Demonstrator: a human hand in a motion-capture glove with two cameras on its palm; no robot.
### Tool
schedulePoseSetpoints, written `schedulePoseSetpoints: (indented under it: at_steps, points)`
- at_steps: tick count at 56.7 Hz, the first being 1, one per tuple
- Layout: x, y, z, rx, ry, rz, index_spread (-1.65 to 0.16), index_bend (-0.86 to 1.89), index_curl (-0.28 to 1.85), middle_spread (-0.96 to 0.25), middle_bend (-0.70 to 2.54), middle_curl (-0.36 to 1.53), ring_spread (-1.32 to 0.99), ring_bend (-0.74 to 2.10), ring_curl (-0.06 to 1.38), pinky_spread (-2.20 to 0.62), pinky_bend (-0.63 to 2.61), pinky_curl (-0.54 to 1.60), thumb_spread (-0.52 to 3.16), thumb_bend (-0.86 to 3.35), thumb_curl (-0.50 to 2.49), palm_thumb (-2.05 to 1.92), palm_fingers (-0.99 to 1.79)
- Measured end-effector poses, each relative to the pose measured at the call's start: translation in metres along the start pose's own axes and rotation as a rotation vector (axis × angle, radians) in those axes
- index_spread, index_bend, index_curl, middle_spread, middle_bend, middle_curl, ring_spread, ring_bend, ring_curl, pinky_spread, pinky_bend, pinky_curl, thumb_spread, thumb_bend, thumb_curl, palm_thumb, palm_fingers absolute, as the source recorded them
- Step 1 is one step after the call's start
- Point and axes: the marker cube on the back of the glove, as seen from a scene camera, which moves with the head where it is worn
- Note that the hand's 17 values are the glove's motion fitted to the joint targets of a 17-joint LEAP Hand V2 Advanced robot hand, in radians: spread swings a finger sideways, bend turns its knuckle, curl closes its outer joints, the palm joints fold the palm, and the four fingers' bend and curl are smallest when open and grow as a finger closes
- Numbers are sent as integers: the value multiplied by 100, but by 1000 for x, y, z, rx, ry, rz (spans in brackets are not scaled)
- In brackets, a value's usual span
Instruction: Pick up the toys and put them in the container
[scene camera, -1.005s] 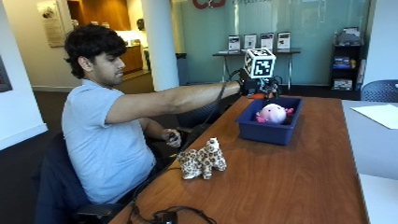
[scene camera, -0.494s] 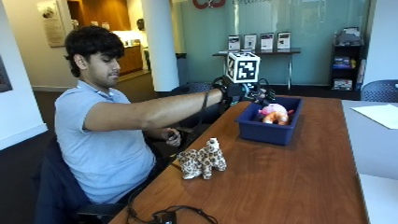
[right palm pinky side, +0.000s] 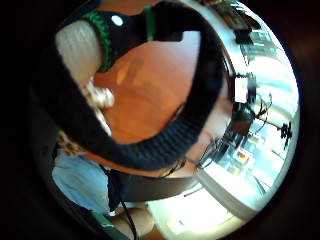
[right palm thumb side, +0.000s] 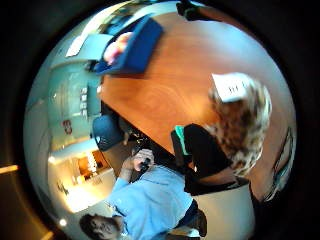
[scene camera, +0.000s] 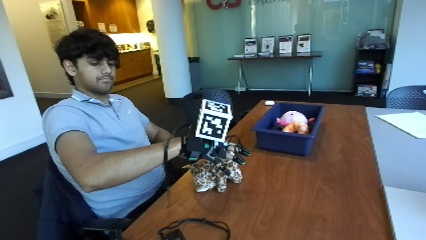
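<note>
A spotted leopard plush toy (scene camera: 214, 176) stands on the wooden table (scene camera: 313, 195) near its left edge. My gloved right hand (scene camera: 216, 150) hovers just over the toy's back, fingers spread and pointing towards the container; I cannot tell whether it touches. The thumb side palm view shows the leopard toy (right palm thumb side: 242, 122) close under the palm, with its white tag (right palm thumb side: 229, 87). The blue container (scene camera: 289, 131) stands farther along the table and holds a pink plush toy (scene camera: 293, 119) with something orange beside it.
A black cable (scene camera: 193, 227) lies coiled at the table's near edge. White paper (scene camera: 406, 122) rests on the adjoining grey table at the right. The person's bare left hand (right palm thumb side: 141, 162) stays below the table edge.
My right hand has drawn back from above the blue container towards the person and come down over the leopard toy. The toy in the container stays where it was.
</note>
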Motion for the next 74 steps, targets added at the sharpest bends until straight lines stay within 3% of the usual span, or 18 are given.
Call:
schedulePoseSetpoints:
  at_steps: [13,18,26,29,36,57,74]
  points:
    - [1,-2,50,0,84,-14,-32,8,27,3,9,18,3,18,23,0,122,41,150,2,31,6,-20]
    - [-12,-9,68,83,123,-34,-31,3,22,3,11,18,1,42,30,-14,132,43,161,8,32,15,5]
    - [-28,-15,74,380,195,-135,-32,18,20,1,14,16,-12,91,43,-27,138,43,171,29,37,38,47]
    - [-28,-15,71,413,187,-167,-30,24,23,-1,20,17,-17,98,46,-30,139,44,161,38,45,56,66]
    - [-20,-20,61,421,111,-178,-29,27,28,-4,24,21,-24,106,52,-33,136,46,152,45,56,76,80]
    - [-1,-76,-56,417,-188,-50,-26,24,37,-9,34,32,-32,106,56,-37,124,46,125,41,77,86,91]
    - [-91,-129,-161,487,-209,-82,-26,20,42,-11,33,38,-34,105,59,-37,122,48,107,36,89,87,94]
